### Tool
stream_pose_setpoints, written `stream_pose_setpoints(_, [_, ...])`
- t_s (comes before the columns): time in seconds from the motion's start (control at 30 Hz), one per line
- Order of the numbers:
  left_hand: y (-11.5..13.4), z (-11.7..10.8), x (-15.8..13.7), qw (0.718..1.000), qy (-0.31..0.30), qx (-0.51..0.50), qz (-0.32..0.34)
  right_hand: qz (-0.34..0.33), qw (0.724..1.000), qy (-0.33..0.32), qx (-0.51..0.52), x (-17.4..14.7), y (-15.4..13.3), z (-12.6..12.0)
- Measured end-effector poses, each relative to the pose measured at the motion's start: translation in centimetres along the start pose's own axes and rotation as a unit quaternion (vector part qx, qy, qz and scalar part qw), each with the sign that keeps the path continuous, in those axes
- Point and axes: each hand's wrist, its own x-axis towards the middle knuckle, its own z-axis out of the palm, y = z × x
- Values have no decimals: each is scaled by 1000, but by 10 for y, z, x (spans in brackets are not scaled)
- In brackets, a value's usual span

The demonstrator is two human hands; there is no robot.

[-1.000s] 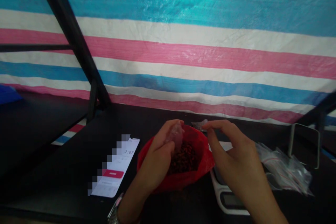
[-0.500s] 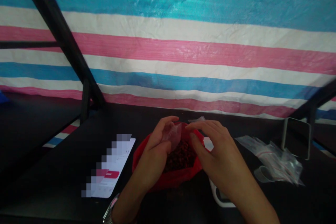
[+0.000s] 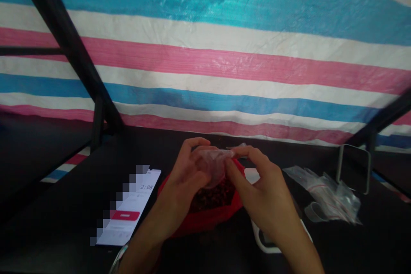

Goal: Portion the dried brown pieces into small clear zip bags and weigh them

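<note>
A small clear plastic bag [image 3: 215,167] is stretched between my two hands, above a red bag [image 3: 205,219] filled with small dark reddish pieces [image 3: 215,197]. My left hand [image 3: 189,175] curls around the clear bag's left side, thumb in front and fingers behind. At its upper right edge, my right hand [image 3: 257,175] pinches the clear bag between thumb and fingertips. The pieces in the red bag are too dark to name. A white-rimmed device [image 3: 261,242] lies partly hidden under my right forearm.
On the left lies a lit phone [image 3: 128,214], partly pixelated. To the right are several clear zip bags [image 3: 330,195], a small clear cup [image 3: 315,212] and a thin metal frame [image 3: 338,165]. A striped tarp [image 3: 224,64] hangs behind the black table [image 3: 144,145].
My right hand has moved to the clear bag and now grips its edge. The bag is spread wider and sits a little higher. The view has shifted slightly.
</note>
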Motion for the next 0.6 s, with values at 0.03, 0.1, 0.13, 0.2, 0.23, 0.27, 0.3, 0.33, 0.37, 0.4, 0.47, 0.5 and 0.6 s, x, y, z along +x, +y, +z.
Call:
stream_pose_setpoints(0.03, [2,1,0,1000,0,11,7,17,999,5,27,0,-1,0])
stream_pose_setpoints(0.1, [4,4,1,999,15,49,12,42,995,24,83,1,-4,-1])
stream_pose_setpoints(0.13, [5,6,1,997,28,68,10,47,992,41,110,2,-4,-4])
stream_pose_setpoints(0.2, [5,8,4,994,60,90,9,56,984,86,144,4,1,-13])
stream_pose_setpoints(0.23, [5,8,5,993,74,94,14,64,981,108,150,6,7,-20])
stream_pose_setpoints(0.27, [6,8,6,991,87,96,24,75,977,135,146,7,15,-30])
stream_pose_setpoints(0.3, [6,7,6,990,98,97,37,96,973,162,131,8,26,-42])
stream_pose_setpoints(0.33, [7,5,7,988,106,96,50,124,968,191,107,8,38,-54])
stream_pose_setpoints(0.37, [8,3,7,987,112,98,61,158,958,231,67,7,53,-68])
stream_pose_setpoints(0.4, [10,1,7,985,120,100,69,211,943,258,7,5,67,-82])
stream_pose_setpoints(0.47, [14,-4,6,980,147,113,77,324,889,287,-152,-3,94,-105])
stream_pose_setpoints(0.5, [16,-5,5,976,164,122,78,371,861,269,-222,-7,105,-113])
stream_pose_setpoints(0.6, [23,-7,3,964,212,144,73,446,810,219,-312,-17,122,-123])
